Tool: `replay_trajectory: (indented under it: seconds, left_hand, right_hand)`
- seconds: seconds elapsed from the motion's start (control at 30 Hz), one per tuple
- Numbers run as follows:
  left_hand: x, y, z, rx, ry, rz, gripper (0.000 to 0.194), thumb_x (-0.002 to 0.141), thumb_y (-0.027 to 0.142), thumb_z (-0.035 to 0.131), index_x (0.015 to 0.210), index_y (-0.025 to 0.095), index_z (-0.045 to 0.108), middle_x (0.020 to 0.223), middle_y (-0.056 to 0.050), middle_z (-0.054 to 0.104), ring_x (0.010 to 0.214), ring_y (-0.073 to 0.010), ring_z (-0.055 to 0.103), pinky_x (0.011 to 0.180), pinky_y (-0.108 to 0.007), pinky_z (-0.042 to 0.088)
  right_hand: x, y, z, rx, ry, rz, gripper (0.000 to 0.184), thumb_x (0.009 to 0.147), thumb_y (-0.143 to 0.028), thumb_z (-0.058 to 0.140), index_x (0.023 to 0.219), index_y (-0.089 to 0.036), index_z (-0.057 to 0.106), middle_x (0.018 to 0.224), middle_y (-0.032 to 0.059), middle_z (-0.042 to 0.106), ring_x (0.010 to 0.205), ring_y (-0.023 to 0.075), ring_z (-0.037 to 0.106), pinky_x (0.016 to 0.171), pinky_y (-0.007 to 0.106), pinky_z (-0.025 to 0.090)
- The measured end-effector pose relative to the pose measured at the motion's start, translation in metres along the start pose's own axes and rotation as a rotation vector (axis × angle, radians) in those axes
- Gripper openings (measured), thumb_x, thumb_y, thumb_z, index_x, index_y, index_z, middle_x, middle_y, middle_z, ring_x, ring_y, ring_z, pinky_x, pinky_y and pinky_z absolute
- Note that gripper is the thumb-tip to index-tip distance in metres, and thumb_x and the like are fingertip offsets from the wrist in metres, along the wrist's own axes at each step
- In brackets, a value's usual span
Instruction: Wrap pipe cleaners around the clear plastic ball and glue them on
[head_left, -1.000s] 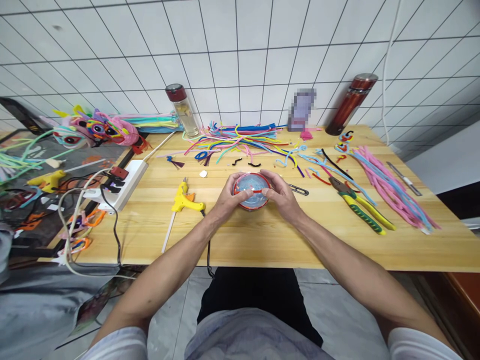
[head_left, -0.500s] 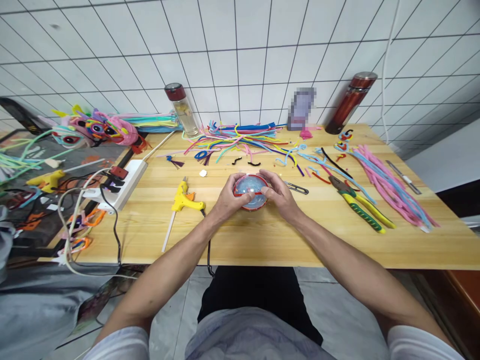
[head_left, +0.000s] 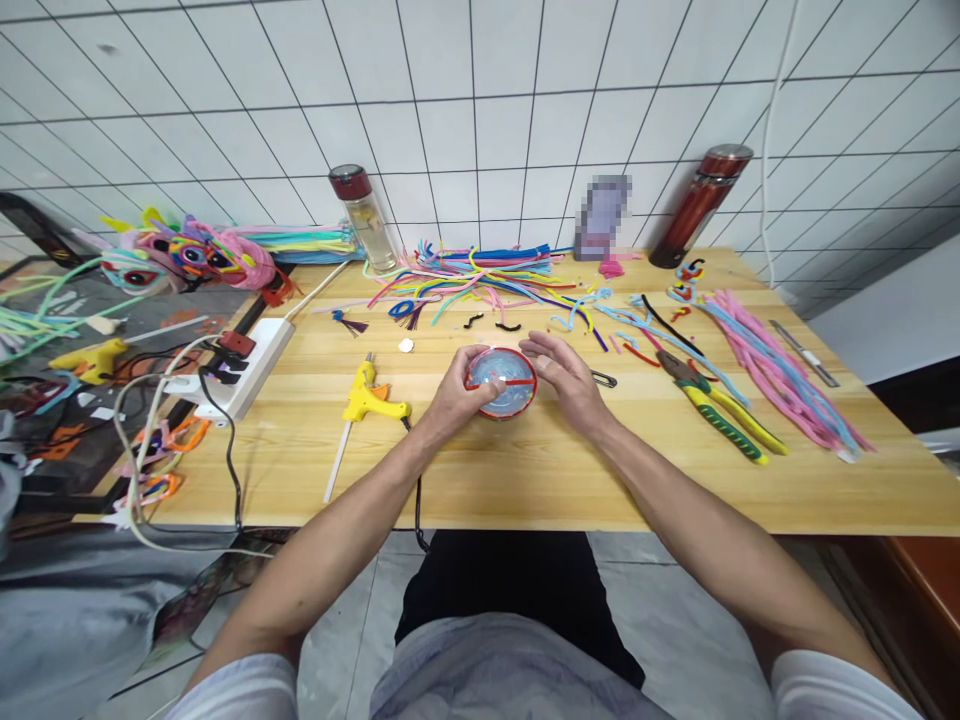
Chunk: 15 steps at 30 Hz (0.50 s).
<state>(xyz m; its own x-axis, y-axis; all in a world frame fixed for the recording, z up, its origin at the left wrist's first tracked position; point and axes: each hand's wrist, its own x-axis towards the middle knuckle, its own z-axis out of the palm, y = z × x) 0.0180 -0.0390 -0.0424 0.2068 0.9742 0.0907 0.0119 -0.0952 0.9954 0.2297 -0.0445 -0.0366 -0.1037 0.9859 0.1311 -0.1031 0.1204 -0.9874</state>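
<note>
A round, bowl-shaped piece, pale blue inside with a red rim, sits in front of me near the table's middle. One straight red strip crosses its opening. My left hand grips the piece from its left side, thumb over the rim and resting on the strip or the inside. Close by the right rim is my right hand, its fingers spread and nothing in them. Black snips lie partly hidden behind that hand. On the left rests a yellow glue gun with a white glue stick in it.
Pliers and pink and blue pipe cleaners lie at the right. More pipe cleaners are heaped at the back, between a glass bottle and a red flask. A power strip with cables stands left.
My right hand has let go of the round piece and moved slightly right, its fingers opening. The red strip shows at full length now. My left hand has kept its grip.
</note>
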Motion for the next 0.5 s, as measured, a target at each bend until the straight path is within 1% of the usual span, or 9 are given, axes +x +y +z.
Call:
replay_trajectory:
  seconds: [0.07, 0.2, 0.4, 0.5]
  left_hand:
    - [0.0005, -0.0016, 0.0000, -0.023, 0.005, -0.006, 0.073, 0.069, 0.053, 0.087, 0.128, 0.021, 0.057, 0.127, -0.009, 0.066, 0.118, -0.0283, 0.063, 0.103, -0.040, 0.051]
    - [0.0010, -0.0020, -0.0004, -0.046, 0.005, -0.011, 0.074, 0.069, 0.053, 0.087, 0.128, 0.020, 0.057, 0.130, -0.010, 0.065, 0.122, -0.0290, 0.062, 0.106, -0.040, 0.050]
    - [-0.0001, -0.0007, 0.0009, -0.032, 0.015, -0.004, 0.074, 0.069, 0.056, 0.086, 0.125, 0.019, 0.057, 0.129, -0.011, 0.065, 0.123, -0.0305, 0.062, 0.108, -0.043, 0.049]
    - [-0.0025, 0.0019, 0.0037, 0.011, 0.023, 0.019, 0.072, 0.070, 0.053, 0.085, 0.126, 0.019, 0.056, 0.130, -0.012, 0.064, 0.124, -0.0312, 0.062, 0.110, -0.044, 0.048]
  right_hand:
    - [0.0016, -0.0005, -0.0045, -0.009, -0.015, -0.012, 0.063, 0.080, -0.060, 0.081, 0.132, -0.028, 0.067, 0.144, 0.0091, 0.070, 0.139, 0.0309, 0.061, 0.124, 0.053, 0.042]
    - [0.0029, -0.0007, -0.0072, -0.037, -0.106, 0.014, 0.068, 0.074, -0.058, 0.088, 0.131, -0.027, 0.068, 0.146, 0.0103, 0.068, 0.141, 0.0319, 0.059, 0.123, 0.054, 0.042]
    - [0.0033, 0.0005, -0.0067, -0.032, -0.135, 0.014, 0.068, 0.075, -0.060, 0.088, 0.132, -0.026, 0.068, 0.146, 0.0119, 0.068, 0.141, 0.0316, 0.059, 0.124, 0.054, 0.041]
    - [0.0018, -0.0010, -0.0065, -0.042, -0.150, 0.015, 0.071, 0.075, -0.062, 0.087, 0.134, -0.027, 0.067, 0.148, 0.0111, 0.067, 0.143, 0.0322, 0.058, 0.123, 0.054, 0.042]
